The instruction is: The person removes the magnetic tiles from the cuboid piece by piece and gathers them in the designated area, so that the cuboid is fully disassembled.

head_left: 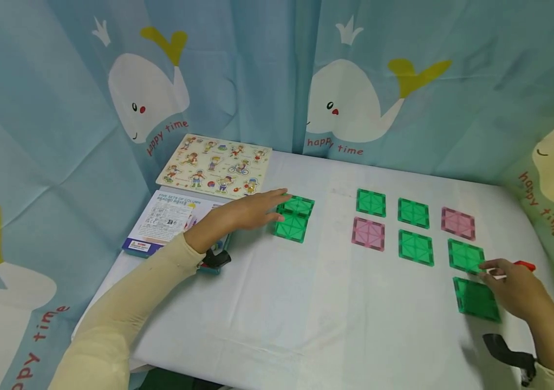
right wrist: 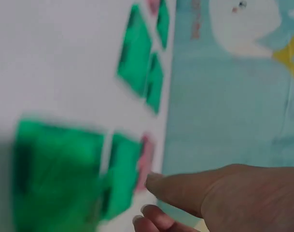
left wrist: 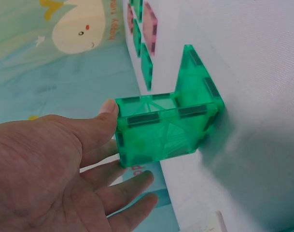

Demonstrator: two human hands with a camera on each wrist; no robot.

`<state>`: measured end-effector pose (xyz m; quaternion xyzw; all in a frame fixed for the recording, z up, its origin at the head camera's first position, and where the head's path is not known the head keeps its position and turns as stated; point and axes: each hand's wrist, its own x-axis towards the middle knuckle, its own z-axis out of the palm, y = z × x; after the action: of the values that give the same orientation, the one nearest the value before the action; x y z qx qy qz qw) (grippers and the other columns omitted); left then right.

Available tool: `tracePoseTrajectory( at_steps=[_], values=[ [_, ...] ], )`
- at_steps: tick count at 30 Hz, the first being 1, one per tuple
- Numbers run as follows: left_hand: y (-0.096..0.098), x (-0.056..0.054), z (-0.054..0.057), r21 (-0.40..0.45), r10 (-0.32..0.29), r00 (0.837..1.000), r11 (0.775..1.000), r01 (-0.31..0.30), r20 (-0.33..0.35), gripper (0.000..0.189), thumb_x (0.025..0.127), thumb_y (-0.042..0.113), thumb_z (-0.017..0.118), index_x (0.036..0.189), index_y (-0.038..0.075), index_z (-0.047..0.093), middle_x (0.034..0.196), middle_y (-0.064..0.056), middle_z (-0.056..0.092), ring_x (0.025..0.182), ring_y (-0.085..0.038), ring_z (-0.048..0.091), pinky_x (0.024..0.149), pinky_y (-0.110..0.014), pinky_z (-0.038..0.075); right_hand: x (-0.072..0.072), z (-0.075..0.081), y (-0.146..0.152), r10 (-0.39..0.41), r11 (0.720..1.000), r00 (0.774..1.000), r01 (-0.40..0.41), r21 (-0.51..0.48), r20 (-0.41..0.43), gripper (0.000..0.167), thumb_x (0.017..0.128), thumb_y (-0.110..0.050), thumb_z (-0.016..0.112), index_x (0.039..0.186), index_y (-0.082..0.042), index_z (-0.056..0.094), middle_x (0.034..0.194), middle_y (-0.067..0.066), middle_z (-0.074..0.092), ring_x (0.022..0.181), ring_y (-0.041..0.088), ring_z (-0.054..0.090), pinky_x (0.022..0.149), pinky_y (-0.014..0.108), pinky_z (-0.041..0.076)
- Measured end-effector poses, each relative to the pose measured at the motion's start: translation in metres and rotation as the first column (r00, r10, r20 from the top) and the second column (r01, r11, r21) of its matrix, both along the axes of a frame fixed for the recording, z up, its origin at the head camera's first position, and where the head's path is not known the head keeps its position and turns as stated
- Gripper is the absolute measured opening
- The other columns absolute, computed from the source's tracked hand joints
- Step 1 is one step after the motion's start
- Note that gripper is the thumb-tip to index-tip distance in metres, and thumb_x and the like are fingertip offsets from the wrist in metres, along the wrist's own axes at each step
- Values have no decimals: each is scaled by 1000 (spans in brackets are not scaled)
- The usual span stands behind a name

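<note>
My left hand (head_left: 255, 210) pinches the edge of a small structure of joined green magnetic tiles (left wrist: 161, 137), its thumb at a corner and the lower fingers spread loose. One tile of that structure lies flat on the table and others stand up from it. On the right, my right hand (head_left: 515, 284) hovers beside a loose green tile (head_left: 467, 255), fingertips right at its corner and nothing seen between them. Another green tile (head_left: 476, 299) sits just in front, blurred and large in the right wrist view. A red piece (head_left: 525, 265) peeks out behind the right hand.
More loose tiles form rows, including green tiles (head_left: 371, 202) and pink tiles (head_left: 368, 234). At the left, a wooden picture puzzle board (head_left: 215, 165) lies behind a printed box (head_left: 169, 219). Patterned curtains (head_left: 257, 76) hang around the white table (head_left: 330, 325).
</note>
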<state>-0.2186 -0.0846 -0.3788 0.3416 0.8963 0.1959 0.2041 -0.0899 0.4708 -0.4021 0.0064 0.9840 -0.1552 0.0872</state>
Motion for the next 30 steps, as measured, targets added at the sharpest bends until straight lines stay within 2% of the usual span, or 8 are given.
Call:
tracePoseTrajectory(
  at_steps=[5, 9, 13, 17, 21, 24, 27, 30],
  values=[
    [0, 2, 2, 16, 17, 1000, 1000, -17, -4, 70, 112, 35, 56, 169, 12, 24, 178, -10, 12, 162, -29, 20, 129, -48, 25, -18, 19, -51, 94, 993, 995, -97, -70, -43, 39, 109, -14, 59, 133, 15, 53, 111, 37, 62, 98, 51, 63, 63, 38, 54],
    [0, 3, 3, 21, 42, 999, 999, -42, 9, 72, 111, 36, 56, 170, 10, 22, 177, -10, 14, 163, -29, 20, 130, -48, 24, -36, 22, -107, 184, 969, 974, -202, -141, -130, 45, 109, -17, 60, 146, 8, 49, 119, 34, 63, 105, 50, 64, 72, 52, 60],
    [0, 3, 1, 27, 54, 999, 998, -54, 8, 73, 111, 38, 56, 169, 10, 22, 177, -9, 17, 163, -27, 20, 130, -46, 23, -55, 23, -165, 307, 922, 932, -342, -182, -193, 56, 109, -15, 61, 159, -2, 41, 130, 30, 62, 113, 45, 66, 86, 62, 58],
    [0, 3, 1, 26, 58, 998, 998, -58, 11, 73, 111, 38, 56, 169, 10, 22, 177, -8, 17, 163, -26, 20, 130, -45, 23, -71, 19, -216, 411, 872, 875, -459, -169, -255, 62, 108, -17, 63, 164, -13, 37, 138, 25, 59, 114, 38, 67, 90, 58, 58],
    [0, 3, 2, 19, 62, 998, 998, -62, 10, 73, 111, 38, 56, 169, 11, 23, 177, -7, 18, 162, -25, 21, 130, -44, 23, -88, 11, -252, 497, 837, 797, -544, -51, -343, 63, 107, -16, 66, 164, -20, 40, 137, 22, 59, 106, 35, 67, 80, 49, 60],
    [0, 3, 3, 17, 63, 998, 998, -63, 5, 73, 110, 38, 57, 169, 11, 23, 176, -7, 19, 162, -25, 22, 130, -45, 23, -100, 4, -270, 548, 813, 738, -580, 43, -393, 63, 104, -11, 69, 162, -20, 45, 134, 21, 62, 105, 35, 67, 78, 46, 61],
    [0, 4, 3, 12, 57, 998, 998, -57, 0, 74, 110, 38, 57, 169, 9, 22, 176, -9, 19, 162, -26, 22, 130, -45, 23, -110, -3, -283, 589, 790, 694, -603, 113, -414, 65, 101, -5, 71, 160, -19, 48, 130, 20, 63, 105, 35, 67, 79, 45, 62],
    [0, 5, 4, 8, 60, 998, 998, -60, -2, 75, 110, 38, 56, 169, 9, 21, 176, -9, 19, 162, -27, 22, 130, -45, 24, -116, -8, -291, 624, 765, 654, -623, 164, -427, 67, 99, 0, 72, 159, -20, 49, 119, 19, 63, 96, 32, 65, 73, 40, 60]
  ],
)
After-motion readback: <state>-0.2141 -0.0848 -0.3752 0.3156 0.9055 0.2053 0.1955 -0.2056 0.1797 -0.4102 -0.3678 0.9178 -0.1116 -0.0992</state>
